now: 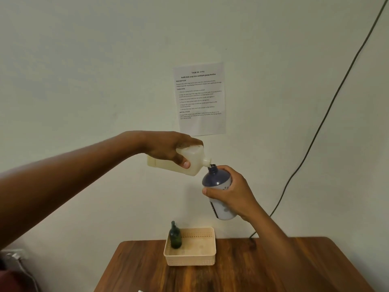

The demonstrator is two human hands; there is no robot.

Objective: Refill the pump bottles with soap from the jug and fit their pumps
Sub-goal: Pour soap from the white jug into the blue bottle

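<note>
My left hand (168, 150) grips a pale cream soap jug (189, 163), tipped on its side with the spout pointing right and down. The spout sits right at the open neck of a blue-topped white pump bottle (216, 182) that my right hand (229, 194) holds tilted, high above the table. No pump is on this bottle. A dark green pump bottle (175, 236) with its pump fitted stands upright in the left corner of a beige basket (202, 259).
The basket rests at the back edge of a brown wooden table (263, 268) against a pale wall. An instruction sheet (200, 98) is taped to the wall. A dark cable (315, 131) hangs down the wall on the right. A wall socket (14, 255) is at the lower left.
</note>
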